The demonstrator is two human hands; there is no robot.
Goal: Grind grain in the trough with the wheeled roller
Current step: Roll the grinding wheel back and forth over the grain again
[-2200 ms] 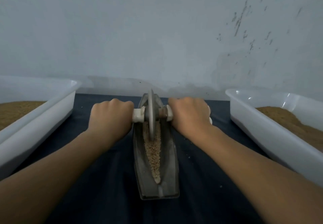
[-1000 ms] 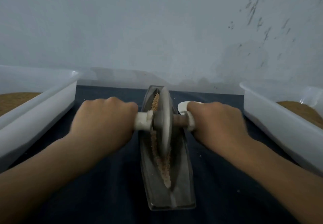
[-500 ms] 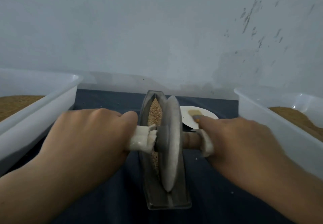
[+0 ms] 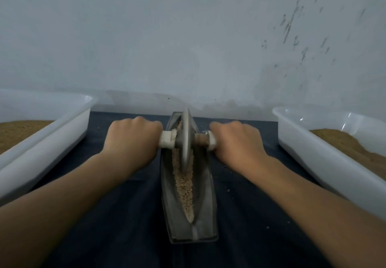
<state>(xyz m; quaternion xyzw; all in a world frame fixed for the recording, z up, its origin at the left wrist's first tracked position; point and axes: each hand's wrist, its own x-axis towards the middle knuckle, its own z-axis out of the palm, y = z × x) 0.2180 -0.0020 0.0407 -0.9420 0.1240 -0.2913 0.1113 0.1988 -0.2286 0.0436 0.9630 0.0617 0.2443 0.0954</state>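
Observation:
A narrow grey metal trough [image 4: 205,209] lies lengthwise on the dark cloth, straight ahead of me. A strip of tan grain [image 4: 186,186] fills its groove. The grey disc of the wheeled roller [image 4: 186,136] stands upright in the groove near the trough's far end. My left hand [image 4: 131,142] grips the roller's white left handle [image 4: 167,139]. My right hand [image 4: 238,142] grips the right handle [image 4: 211,141], whose brown axle shows beside the disc. Both fists hide most of the handles.
A white plastic tub [image 4: 48,140] holding brown grain stands at the left. A second white tub [image 4: 325,155] with brown grain stands at the right. A pale wall rises just behind the trough. Loose crumbs lie on the dark cloth [image 4: 125,215] right of the trough.
Both hands have pushed the roller from the trough's near end to its far end. The grain in the near part of the groove now shows. The white dish behind my right hand is hidden.

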